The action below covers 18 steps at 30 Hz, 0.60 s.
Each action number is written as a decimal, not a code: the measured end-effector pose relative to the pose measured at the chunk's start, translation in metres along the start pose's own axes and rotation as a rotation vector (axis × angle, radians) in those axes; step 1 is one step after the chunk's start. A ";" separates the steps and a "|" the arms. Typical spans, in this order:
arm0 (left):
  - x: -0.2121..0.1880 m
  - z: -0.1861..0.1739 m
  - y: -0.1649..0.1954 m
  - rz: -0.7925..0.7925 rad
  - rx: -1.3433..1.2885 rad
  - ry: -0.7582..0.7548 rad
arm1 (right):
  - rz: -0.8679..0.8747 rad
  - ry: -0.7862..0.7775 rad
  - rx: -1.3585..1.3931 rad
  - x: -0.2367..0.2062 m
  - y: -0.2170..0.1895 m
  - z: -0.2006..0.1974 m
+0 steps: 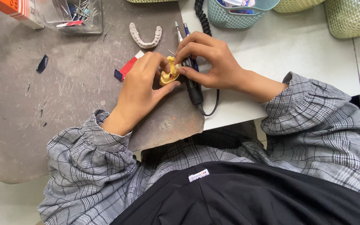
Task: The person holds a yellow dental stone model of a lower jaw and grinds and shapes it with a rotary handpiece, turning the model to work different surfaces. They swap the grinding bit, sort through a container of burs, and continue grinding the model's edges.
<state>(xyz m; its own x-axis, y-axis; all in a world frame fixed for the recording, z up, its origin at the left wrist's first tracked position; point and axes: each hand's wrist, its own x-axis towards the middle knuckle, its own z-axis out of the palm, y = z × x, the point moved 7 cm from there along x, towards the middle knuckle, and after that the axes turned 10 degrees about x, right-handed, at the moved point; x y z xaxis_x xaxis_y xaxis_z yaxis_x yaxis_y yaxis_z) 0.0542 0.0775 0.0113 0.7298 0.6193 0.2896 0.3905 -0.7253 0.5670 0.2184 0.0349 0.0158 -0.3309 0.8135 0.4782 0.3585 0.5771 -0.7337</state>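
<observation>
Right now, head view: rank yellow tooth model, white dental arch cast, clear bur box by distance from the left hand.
1. Yellow tooth model: in the left hand fingers' grip.
2. White dental arch cast: just above, on the mat.
3. Clear bur box: far, upper left corner.

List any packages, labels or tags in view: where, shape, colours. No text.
Orange box: top left corner of the grey mat, rectangular, orange with a white side, cut off by the frame.
Red card: on the mat beside the left hand, flat strip, red, white and dark blue.
Clothing label: on the black garment, small white rectangle.
</observation>
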 end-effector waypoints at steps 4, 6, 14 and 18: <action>-0.002 -0.003 0.003 0.024 0.164 0.028 | -0.013 -0.007 -0.004 0.001 -0.001 0.000; -0.001 -0.004 0.004 0.029 0.198 0.044 | -0.010 -0.004 -0.007 0.001 -0.001 0.000; -0.001 -0.004 0.004 0.039 0.199 0.064 | 0.051 0.023 -0.012 -0.002 0.005 -0.002; -0.001 -0.004 0.003 0.034 0.146 0.056 | 0.062 0.029 -0.038 -0.002 0.007 -0.003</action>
<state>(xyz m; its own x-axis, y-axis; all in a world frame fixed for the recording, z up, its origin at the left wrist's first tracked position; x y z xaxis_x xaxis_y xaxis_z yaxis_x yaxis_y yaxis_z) 0.0521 0.0760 0.0162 0.7131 0.6065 0.3515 0.4463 -0.7795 0.4395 0.2240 0.0375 0.0117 -0.2818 0.8491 0.4467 0.4102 0.5275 -0.7440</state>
